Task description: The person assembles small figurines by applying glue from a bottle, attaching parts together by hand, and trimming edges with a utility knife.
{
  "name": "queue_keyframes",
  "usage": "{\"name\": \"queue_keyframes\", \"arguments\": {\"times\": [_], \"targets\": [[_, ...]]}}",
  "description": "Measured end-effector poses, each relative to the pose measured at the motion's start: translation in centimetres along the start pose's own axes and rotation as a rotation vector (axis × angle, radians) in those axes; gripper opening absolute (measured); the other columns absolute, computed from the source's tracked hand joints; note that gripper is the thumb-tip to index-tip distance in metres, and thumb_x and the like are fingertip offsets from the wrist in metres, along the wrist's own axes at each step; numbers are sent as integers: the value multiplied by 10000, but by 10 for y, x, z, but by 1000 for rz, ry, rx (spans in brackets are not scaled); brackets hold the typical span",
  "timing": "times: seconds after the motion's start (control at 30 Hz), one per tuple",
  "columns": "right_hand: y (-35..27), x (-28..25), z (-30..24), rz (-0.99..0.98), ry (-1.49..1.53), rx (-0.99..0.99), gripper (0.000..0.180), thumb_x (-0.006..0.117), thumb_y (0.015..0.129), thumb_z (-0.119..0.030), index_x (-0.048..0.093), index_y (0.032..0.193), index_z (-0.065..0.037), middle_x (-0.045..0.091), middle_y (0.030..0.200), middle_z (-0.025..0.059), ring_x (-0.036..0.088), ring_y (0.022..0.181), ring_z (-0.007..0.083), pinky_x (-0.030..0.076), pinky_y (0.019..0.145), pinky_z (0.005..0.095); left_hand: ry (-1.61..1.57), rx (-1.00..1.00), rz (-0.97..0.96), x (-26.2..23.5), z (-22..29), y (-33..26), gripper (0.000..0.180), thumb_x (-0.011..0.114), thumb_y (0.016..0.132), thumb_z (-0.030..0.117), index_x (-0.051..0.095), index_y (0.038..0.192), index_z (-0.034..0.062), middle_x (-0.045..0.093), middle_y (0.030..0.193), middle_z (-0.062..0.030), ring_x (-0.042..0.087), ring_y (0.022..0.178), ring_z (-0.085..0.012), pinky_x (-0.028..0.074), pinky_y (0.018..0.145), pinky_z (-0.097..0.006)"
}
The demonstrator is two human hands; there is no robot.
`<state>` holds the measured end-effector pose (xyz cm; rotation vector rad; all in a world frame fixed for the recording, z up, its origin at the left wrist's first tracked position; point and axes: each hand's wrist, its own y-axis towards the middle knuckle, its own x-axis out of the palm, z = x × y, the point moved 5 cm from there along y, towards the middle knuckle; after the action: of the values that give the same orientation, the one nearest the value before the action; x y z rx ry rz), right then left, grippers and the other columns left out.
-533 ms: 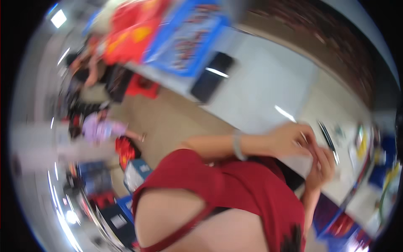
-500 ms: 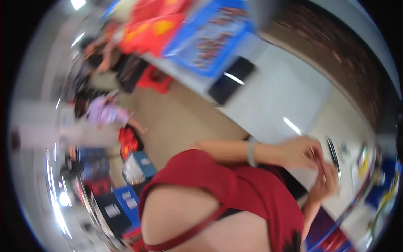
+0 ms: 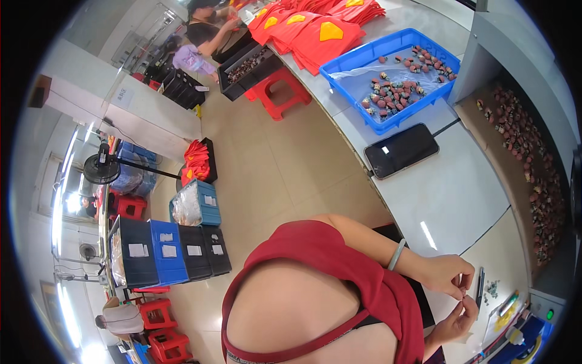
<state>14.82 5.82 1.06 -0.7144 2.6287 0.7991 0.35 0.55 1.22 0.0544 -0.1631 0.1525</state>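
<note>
My left hand (image 3: 449, 274), with a pale bangle (image 3: 396, 255) at the wrist, reaches over the white worktable (image 3: 454, 188). Its thumb and fingers are pinched together. Just below it in the picture, my right hand (image 3: 454, 323) is closed in a pinch too, its fingertips meeting those of the left. Whatever sits between the fingertips is too small to name. Close by lie a dark pen-like tool (image 3: 480, 286) and a scatter of tiny grey-green pieces (image 3: 492, 291). A black phone (image 3: 401, 150) rests farther along the table.
A blue tray (image 3: 382, 126) holds many small reddish figures. Beyond it are piled red cloth pieces (image 3: 315, 45). More figures lie in a recess (image 3: 533, 182) at the right. A red stool (image 3: 279, 91) and stacked bins (image 3: 167, 252) stand on the floor. A co-worker (image 3: 209, 30) sits at the far end.
The view has swung and is no longer smeared by motion. Both hands now appear lower in the picture, their fingertips still together. The phone and blue tray show farther right.
</note>
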Motion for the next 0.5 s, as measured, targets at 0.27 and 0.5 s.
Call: {"name": "queue_keyframes", "arguments": {"times": [0.27, 0.5], "targets": [[-3, -2, -2, -38, -7, 11, 87, 463, 827, 37, 529, 876, 8, 543, 891, 97, 522, 847, 217, 408, 765, 312, 4, -6, -3, 2, -6, 2, 222, 669, 689, 97, 520, 815, -11, 624, 801, -98, 642, 721, -188, 497, 620, -275], [1, -4, -4, -38, -41, -48, 52, 492, 819, 14, 519, 864, 6, 538, 893, 108, 524, 850, 235, 408, 777, 322, -22, -68, 18, 1, 1, 5, 195, 632, 740, 83, 497, 849, -5, 600, 828, -97, 635, 760, -180, 477, 623, -263]]}}
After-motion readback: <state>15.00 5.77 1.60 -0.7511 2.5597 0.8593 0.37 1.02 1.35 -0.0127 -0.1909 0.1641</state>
